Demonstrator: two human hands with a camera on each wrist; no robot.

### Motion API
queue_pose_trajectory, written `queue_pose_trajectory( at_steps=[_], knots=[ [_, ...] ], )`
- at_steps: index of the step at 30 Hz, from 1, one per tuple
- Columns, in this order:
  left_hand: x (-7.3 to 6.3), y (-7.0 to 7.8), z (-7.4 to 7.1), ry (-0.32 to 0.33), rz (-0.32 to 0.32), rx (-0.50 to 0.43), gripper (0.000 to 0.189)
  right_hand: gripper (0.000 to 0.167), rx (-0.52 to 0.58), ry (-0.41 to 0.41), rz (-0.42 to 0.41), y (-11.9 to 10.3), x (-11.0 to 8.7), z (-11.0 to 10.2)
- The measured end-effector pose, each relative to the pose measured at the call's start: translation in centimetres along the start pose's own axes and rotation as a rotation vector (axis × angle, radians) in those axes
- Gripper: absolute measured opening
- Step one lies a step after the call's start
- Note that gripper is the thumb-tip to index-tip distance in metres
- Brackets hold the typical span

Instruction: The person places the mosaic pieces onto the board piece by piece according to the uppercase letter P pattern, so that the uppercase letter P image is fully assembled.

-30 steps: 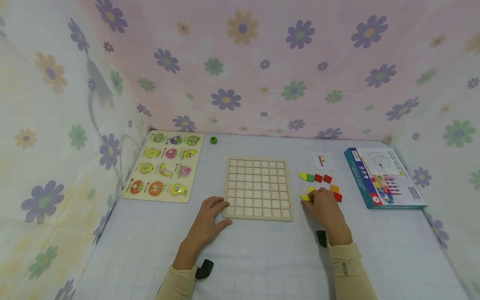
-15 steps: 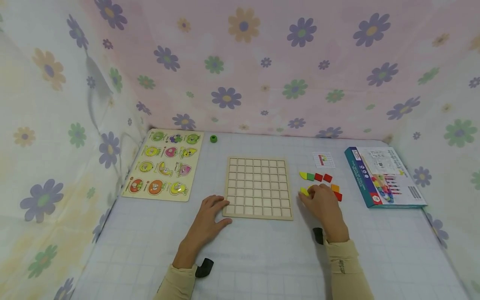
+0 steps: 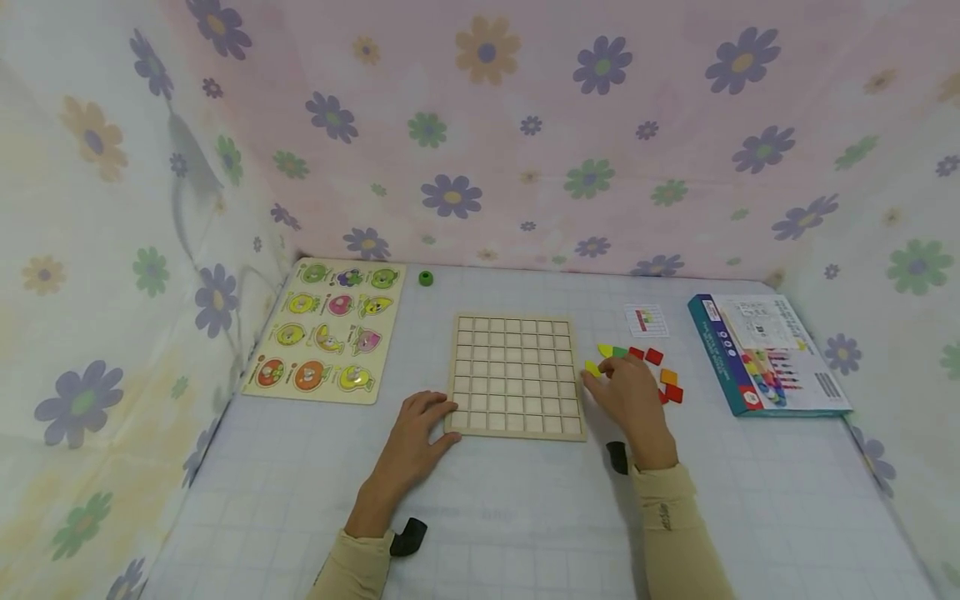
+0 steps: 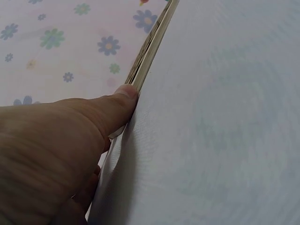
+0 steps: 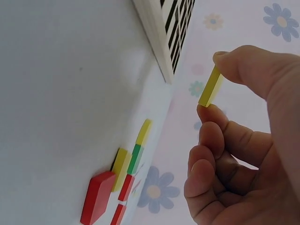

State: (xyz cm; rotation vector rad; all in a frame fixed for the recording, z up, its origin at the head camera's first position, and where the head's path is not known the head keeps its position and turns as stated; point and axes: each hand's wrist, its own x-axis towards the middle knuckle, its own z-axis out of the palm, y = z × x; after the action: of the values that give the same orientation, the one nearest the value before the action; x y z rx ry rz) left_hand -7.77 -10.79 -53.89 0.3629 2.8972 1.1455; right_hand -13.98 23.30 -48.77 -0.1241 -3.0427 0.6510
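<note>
A yellow tile [image 5: 209, 89] is pinched on edge between thumb and forefinger of the right hand [image 3: 633, 398], the other fingers curled in behind; it hangs between the loose tiles and the right edge of the grid board [image 3: 517, 435]. The left hand [image 3: 412, 437], fingers loosely spread and gripping nothing, touches that board at its near-left corner (a light steadying touch, I would guess). The step in hand looks like carrying one piece; if a cell is meant, the next move calls for turning the tile flat and squaring it over the gap. Past the right hand lie a red tile [image 3: 654, 357], an orange tile [image 3: 668, 377] and a printed card [image 3: 647, 321]. Farther out, a box [image 3: 768, 354] lies toward the right edge of the table [image 3: 517, 508], and a fruit puzzle [image 3: 318, 321] by its far-left corner.
</note>
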Motion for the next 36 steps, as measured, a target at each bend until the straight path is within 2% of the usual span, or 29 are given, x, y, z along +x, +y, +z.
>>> queue_pose_trajectory(
  at_steps=[5,11,22,28,33,36],
  knots=[
    [0.1,0.0,0.2,0.01,-0.01,0.006,0.043,0.041,0.021,0.017,-0.013,-0.8,0.3,0.2],
    [0.0,0.1,0.1,0.014,-0.022,0.009,0.043,0.039,0.052,0.056,-0.088,-1.9,1.0,0.4],
    [0.1,-0.1,0.2,0.027,-0.005,0.02,0.043,0.039,0.052,0.054,-0.141,-3.9,2.1,1.1],
    [0.1,-0.1,0.0,0.036,-0.005,0.004,0.043,0.042,0.054,0.049,-0.137,-4.8,2.6,1.7],
    [0.1,-0.2,0.2,0.011,-0.003,0.012,0.043,0.044,0.071,0.031,-0.069,-5.1,2.8,2.1],
    [0.1,-0.3,0.2,0.016,0.005,0.031,0.043,0.045,0.095,0.033,-0.058,-5.4,3.0,2.4]
  ],
)
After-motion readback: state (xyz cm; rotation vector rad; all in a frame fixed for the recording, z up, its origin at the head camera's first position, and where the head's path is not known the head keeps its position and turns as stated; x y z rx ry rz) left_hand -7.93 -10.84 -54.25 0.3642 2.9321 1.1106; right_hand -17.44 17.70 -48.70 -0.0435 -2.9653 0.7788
